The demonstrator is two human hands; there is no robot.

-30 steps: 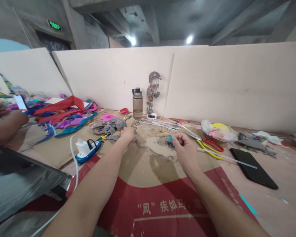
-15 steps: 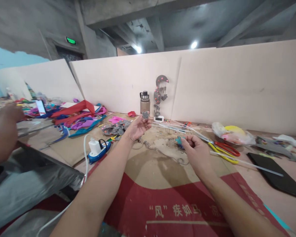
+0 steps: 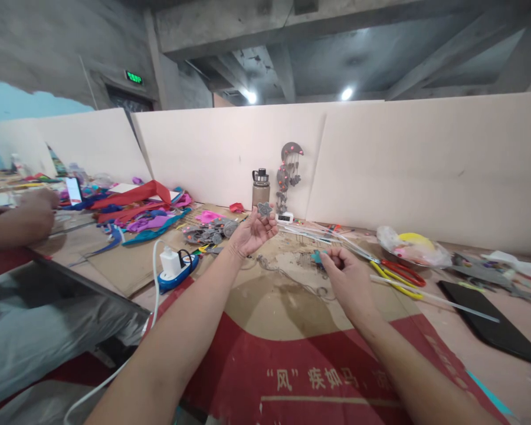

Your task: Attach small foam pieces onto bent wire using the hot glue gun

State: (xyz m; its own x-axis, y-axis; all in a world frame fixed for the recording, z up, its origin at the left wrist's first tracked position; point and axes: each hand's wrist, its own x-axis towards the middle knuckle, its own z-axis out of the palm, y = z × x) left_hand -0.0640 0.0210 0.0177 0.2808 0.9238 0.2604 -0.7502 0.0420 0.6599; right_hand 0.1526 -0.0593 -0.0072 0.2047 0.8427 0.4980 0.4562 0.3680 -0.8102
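Between the fingertips of my left hand [image 3: 255,234] is a small grey star-like piece [image 3: 264,209], raised in front of the bottle [image 3: 261,188]. My right hand [image 3: 343,273] pinches a small teal piece [image 3: 317,257] at its fingertips, low over the cardboard [image 3: 261,307]. Thin wire [image 3: 287,275] lies curled between my hands. Behind them, a grey moon-shaped hanging ornament [image 3: 292,151] with pink dots rests against the white board. A pile of grey pieces [image 3: 209,231] lies left of my left hand.
A blue power strip [image 3: 179,273] with a white cable sits at left, near bright cloth scraps [image 3: 135,206]. To the right are red and yellow scissors [image 3: 402,274], a bagged bowl [image 3: 413,247] and a black tablet [image 3: 491,321]. Another person's hand [image 3: 35,215] is at far left.
The view has shifted slightly. My left hand has turned its palm more into view, with the grey piece still held. The other person's hand at far left has moved right.
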